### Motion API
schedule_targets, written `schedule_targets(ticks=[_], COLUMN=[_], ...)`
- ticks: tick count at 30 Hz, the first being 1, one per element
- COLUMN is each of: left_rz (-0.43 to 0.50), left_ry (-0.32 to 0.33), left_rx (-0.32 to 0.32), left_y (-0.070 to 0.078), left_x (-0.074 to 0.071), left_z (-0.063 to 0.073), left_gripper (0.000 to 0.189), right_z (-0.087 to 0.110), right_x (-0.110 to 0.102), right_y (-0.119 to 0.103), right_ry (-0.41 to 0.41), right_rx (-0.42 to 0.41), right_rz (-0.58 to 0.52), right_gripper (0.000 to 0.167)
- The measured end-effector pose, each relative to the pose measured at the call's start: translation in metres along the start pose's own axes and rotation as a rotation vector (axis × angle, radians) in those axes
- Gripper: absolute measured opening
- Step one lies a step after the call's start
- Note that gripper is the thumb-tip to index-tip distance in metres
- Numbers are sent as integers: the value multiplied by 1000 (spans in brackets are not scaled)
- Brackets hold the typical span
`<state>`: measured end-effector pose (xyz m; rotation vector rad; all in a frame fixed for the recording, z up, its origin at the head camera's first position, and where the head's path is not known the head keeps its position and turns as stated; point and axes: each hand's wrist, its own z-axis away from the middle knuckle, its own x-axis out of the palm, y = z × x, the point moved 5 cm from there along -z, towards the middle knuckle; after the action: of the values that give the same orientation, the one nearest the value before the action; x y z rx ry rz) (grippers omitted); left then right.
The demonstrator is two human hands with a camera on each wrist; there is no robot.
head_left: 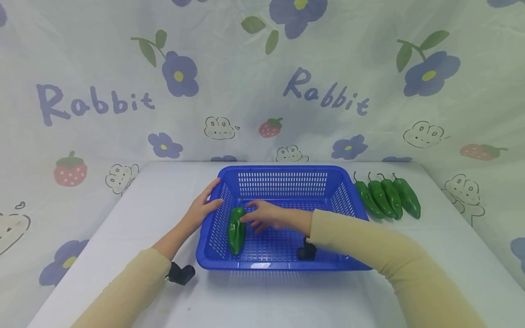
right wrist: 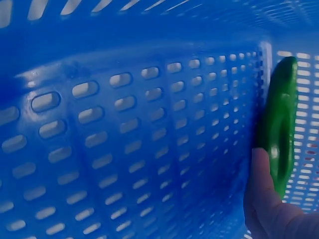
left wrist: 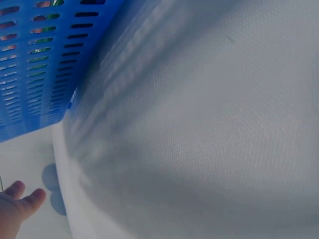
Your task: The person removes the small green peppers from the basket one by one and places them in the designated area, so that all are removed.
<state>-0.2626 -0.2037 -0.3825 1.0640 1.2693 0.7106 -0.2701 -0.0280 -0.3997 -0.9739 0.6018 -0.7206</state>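
A blue plastic basket (head_left: 287, 265) with slotted walls stands on the table. My left hand (head_left: 202, 207) rests on its left rim, fingers fairly straight and thumb stretched over the edge. In the left wrist view, two fingertips (left wrist: 27, 199) of that hand show below the basket wall (left wrist: 45, 74). Inside the basket, a green pepper (head_left: 236, 231) lies lengthwise along the left wall. My right hand (head_left: 266, 215) reaches into the basket just right of this pepper, its fingers spread and loosely bent. The right wrist view shows a finger overlapping the pepper (right wrist: 281, 119); whether it presses is unclear.
Several green peppers (head_left: 385, 198) lie side by side on the white table (head_left: 172, 182), right of the basket. Behind the table hangs a patterned cloth (head_left: 246, 82). Black devices (head_left: 180, 274) are worn at both wrists.
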Motion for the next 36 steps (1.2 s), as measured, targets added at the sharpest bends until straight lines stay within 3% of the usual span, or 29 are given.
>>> schedule_targets(ticks=[22, 36], left_rz=[-1, 18], left_ry=[-11, -23], left_rx=[-3, -9], left_y=[-1, 1], left_x=[0, 0], left_z=[1, 0], left_gripper=[64, 65], right_z=[-15, -19], right_x=[16, 22], right_y=[9, 5], right_ry=[2, -5], right_rx=[26, -39], right_rz=[-5, 144], right_gripper=[71, 67])
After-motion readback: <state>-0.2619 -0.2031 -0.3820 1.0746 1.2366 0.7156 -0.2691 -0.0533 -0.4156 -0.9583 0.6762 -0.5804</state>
